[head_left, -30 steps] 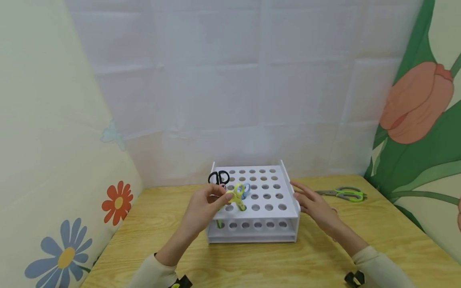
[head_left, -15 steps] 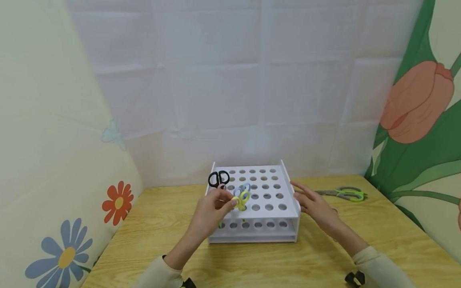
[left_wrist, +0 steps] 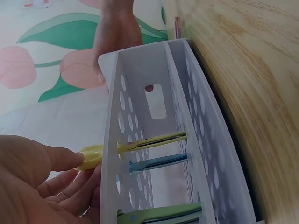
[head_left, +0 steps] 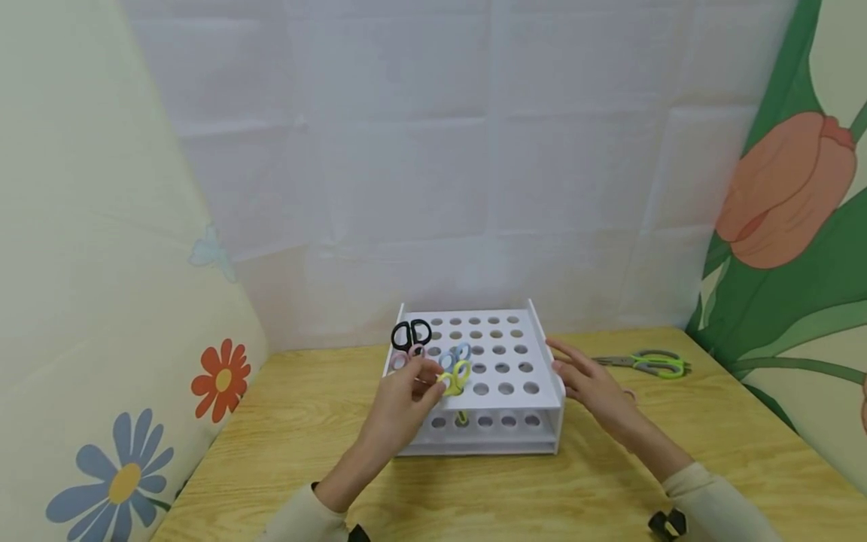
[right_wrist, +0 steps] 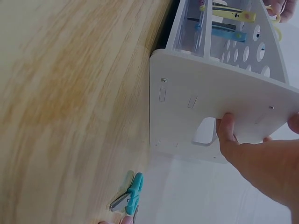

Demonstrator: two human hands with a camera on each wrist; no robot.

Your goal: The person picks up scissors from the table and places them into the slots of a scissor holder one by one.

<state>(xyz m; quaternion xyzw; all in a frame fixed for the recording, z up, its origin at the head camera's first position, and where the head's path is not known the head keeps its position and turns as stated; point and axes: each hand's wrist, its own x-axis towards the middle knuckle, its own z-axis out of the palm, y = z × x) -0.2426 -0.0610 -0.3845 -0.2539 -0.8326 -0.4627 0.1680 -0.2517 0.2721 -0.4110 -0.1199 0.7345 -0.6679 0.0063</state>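
Standing in a front-row hole of the white rack [head_left: 504,406] is a pair of yellow-handled scissors [left_wrist: 91,157], blades pointing down through the top shelf. My left hand [head_left: 400,403] pinches its handle between thumb and fingers. Against the rack's right side panel [right_wrist: 215,88] rests my right hand [head_left: 596,395], its fingers mostly extended and one digit at the cutout. Blue scissors [head_left: 448,360] stand just behind the yellow pair. Pink scissors [head_left: 417,351] and black scissors [head_left: 409,340] occupy holes at the rack's left. Beneath the shelf, the left wrist view shows a green blade cover [left_wrist: 161,213].
Grey-and-green scissors [head_left: 660,365] lie on the wooden table [head_left: 298,406] right of the rack. A pink handle [head_left: 631,394] shows partly behind my right hand. Teal scissors [right_wrist: 134,191] lie on the table in the right wrist view. A white sheet hangs behind.
The left hand has moved slightly right and lowered the yellow scissors deeper into the front-row hole; their tip now shows below the top shelf. The right hand stays on the side panel.
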